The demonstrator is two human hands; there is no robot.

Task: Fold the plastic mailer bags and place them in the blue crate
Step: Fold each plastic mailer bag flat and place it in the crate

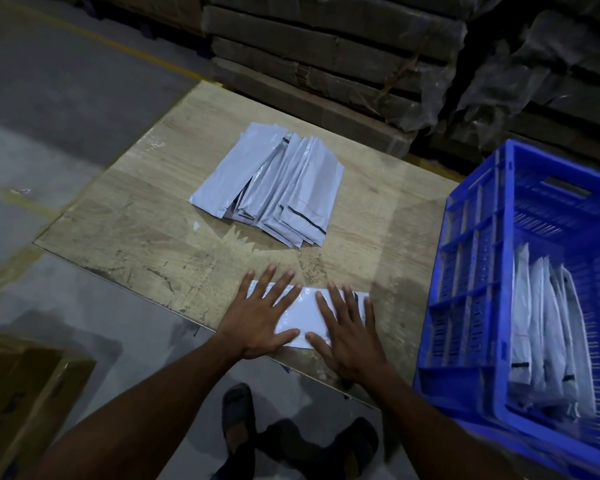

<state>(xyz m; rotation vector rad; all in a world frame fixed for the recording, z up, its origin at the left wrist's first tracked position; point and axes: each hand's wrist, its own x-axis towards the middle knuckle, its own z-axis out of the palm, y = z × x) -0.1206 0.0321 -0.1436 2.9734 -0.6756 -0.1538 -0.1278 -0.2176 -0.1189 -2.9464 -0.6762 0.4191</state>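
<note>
Both hands are lying flat on one folded mailer bag [303,315] at the near edge of the tabletop [136,216], fingers straight and spread, pressing rather than gripping. The left hand [260,320] is covering its left end, the right hand [349,336] its right end. The bag's long axis is running left to right, and the blue crate [465,306], already holding several bags, is standing off its right end, so the right hand looks nearer for carrying it over

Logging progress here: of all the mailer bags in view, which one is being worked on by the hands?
The single mailer bag at the table's near edge, pressed flat under both hands. The pile lies untouched mid-table, the others stand in the blue crate.
</note>
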